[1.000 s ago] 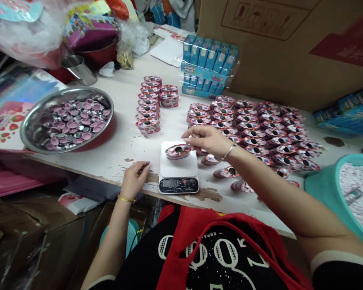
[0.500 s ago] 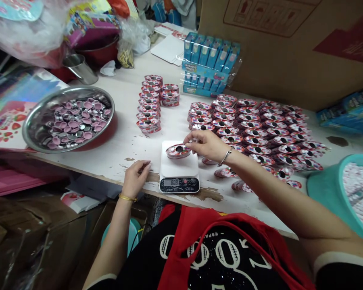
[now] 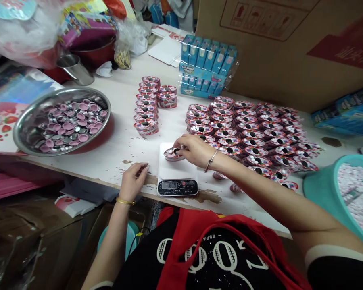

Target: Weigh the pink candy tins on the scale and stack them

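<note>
1. The tin (image 3: 171, 157) is oval and printed in red, pink and white; a dark hole is seen in its top.
2. It is set upright on the back part of the scale (image 3: 177, 173), its right end partly covered by the right hand (image 3: 195, 149).
3. The scale is white, black-panelled in front, with lit digits shown; it is laid flat near the front edge of the surface (image 3: 121, 133).

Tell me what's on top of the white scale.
One oval printed tin is on the white scale. The right hand covers the tin's right end and part of its opening. The contents can't be made out, and the plate beneath the tin is hidden.
</note>
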Demonstrator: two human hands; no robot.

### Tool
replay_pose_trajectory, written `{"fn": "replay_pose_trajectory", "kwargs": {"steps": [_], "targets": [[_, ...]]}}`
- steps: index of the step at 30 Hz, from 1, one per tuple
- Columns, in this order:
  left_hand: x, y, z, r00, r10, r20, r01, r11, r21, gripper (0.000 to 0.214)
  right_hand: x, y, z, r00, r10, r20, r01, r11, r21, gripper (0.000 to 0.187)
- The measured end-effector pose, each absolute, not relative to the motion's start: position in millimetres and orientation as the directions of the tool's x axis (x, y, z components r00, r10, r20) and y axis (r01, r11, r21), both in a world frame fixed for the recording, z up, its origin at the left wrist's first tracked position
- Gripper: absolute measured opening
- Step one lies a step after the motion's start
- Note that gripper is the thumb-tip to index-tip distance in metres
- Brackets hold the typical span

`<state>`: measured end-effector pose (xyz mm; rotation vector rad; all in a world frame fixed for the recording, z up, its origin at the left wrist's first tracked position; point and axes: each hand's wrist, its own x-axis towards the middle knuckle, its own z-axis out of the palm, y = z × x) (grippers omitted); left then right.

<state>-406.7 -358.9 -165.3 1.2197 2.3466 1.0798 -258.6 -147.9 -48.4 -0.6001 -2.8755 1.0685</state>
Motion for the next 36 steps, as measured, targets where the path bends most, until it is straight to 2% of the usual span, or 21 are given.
{"fn": "replay_pose_trajectory", "kwargs": {"steps": [6, 12, 16, 23, 28, 31, 36], "targets": [[-406.8, -358.1, -165.3, -0.597, 0.796, 0.096, 0.593, 0.358, 0.721, 0.028, -258.9, -148.6, -47.3, -0.935, 0.348, -0.065, 0.299, 0.680, -0.669, 0.015], [-406.9, -357.9, -164.9, -0.595, 0.799, 0.089, 0.593, 0.362, 0.720, 0.029, -248.3, -136.7, -43.0, -0.874, 0.486, -0.028, 0.286, 0.466, -0.837, 0.018], [-407.9, -357.3, -166.2, -0.591, 0.802, 0.084, 0.594, 0.363, 0.718, 0.029, -241.9, -132.5, -43.9, -0.847, 0.528, -0.068, 0.309, 0.385, -0.870, 0.018], [-409.0, -358.1, -168.0, -0.585, 0.806, 0.088, 0.599, 0.356, 0.717, 0.028, -254.3, -146.6, -54.7, -0.902, 0.423, -0.091, 0.278, 0.406, -0.870, 0.020], [-409.6, -359.7, -168.2, -0.580, 0.810, 0.090, 0.599, 0.349, 0.721, 0.028, -256.7, -146.5, -54.7, -0.896, 0.433, -0.101, 0.289, 0.395, -0.872, 0.025], [-410.9, -359.2, -169.6, -0.580, 0.811, 0.083, 0.604, 0.359, 0.712, 0.028, -256.4, -145.3, -52.3, -0.891, 0.438, -0.119, 0.301, 0.374, -0.877, 0.019], [-411.6, -358.7, -170.8, -0.572, 0.815, 0.087, 0.615, 0.357, 0.703, 0.028, -260.7, -147.4, -50.9, -0.903, 0.418, -0.101, 0.310, 0.470, -0.826, 0.012]]}}
